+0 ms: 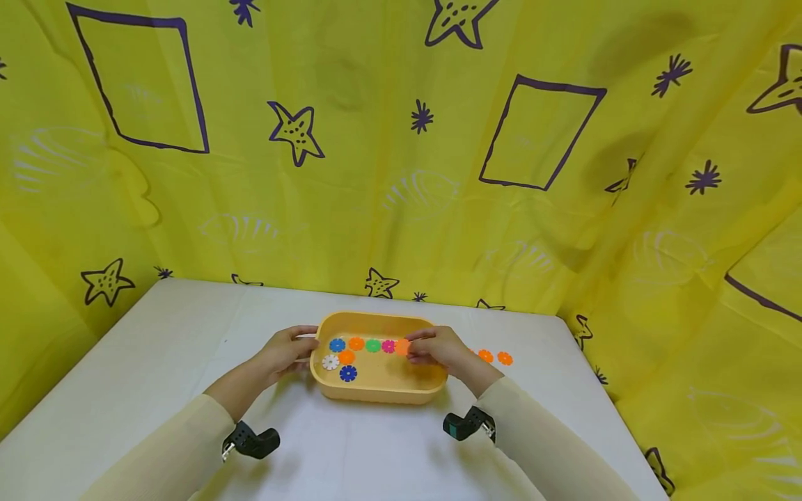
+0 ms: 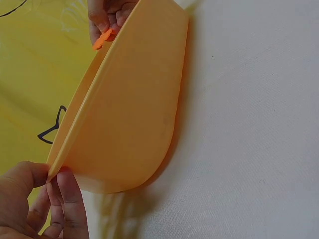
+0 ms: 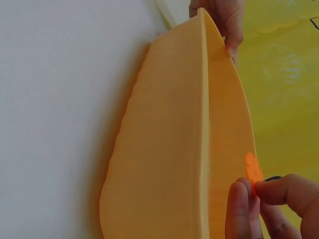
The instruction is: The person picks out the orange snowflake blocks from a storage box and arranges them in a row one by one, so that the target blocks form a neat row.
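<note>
A yellow-orange plastic basin (image 1: 388, 395) with rounded corners stands on the white table. My left hand (image 1: 287, 353) pinches its left rim between thumb and fingers, as the left wrist view shows. Over the basin's right part, my right hand (image 1: 438, 348) pinches an orange flower-shaped disc (image 3: 252, 168) between thumb and fingertips. Inside the basin lie several more such discs: a light blue one (image 1: 337, 345), a green one (image 1: 373, 346), a pink one (image 1: 388, 346), a white one (image 1: 331, 362), a dark blue one (image 1: 348, 374) and orange ones (image 1: 356, 344).
Right of the basin, several orange discs (image 1: 505, 358) lie on the white table (image 1: 351, 452), one partly hidden by the right wrist. A yellow patterned curtain (image 1: 351, 209) hangs behind and at both sides. Black bands (image 1: 250, 440) sit on both forearms.
</note>
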